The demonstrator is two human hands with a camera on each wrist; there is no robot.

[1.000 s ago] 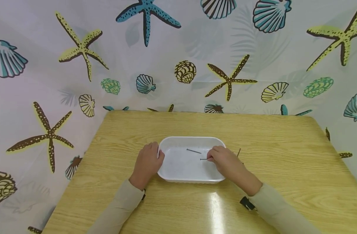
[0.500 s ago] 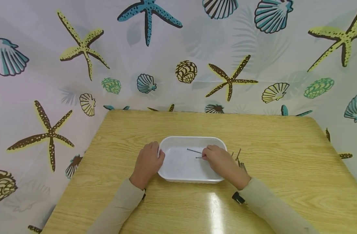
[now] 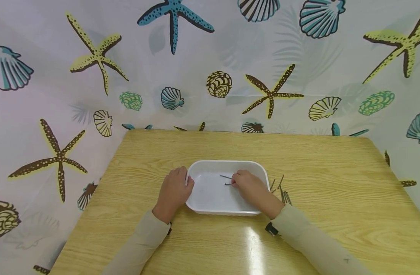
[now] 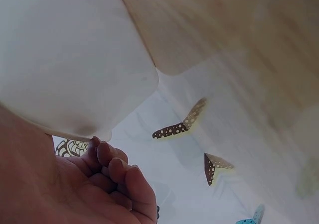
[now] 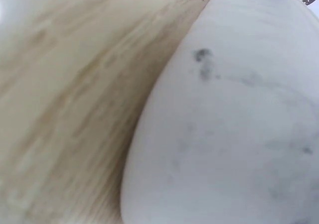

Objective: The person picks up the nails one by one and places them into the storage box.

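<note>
A white plastic tray (image 3: 210,196) lies on the wooden table. My left hand (image 3: 174,191) grips its left end, thumb at the rim; in the left wrist view the curled fingers (image 4: 119,169) show at the tray's edge. Over the tray's inside, my right hand (image 3: 252,190) pinches a thin nail (image 3: 227,184), whose headed end sticks out to the left. Just behind it a second nail (image 3: 225,176) lies in the tray, partly covered by the right hand. In the right wrist view the tray's smudged outer wall (image 5: 224,124) fills much of the picture, and the right hand is out of sight.
Several loose nails (image 3: 286,198) lie on the wooden table (image 3: 333,183), right of the tray and close to the right forearm. A white cloth (image 3: 196,49) printed with starfish and shells hangs behind the table and at its sides.
My right hand has moved left within the tray, carrying the pinched nail, and now covers part of the other nail. More of the loose nails on the right show. The left hand stays put.
</note>
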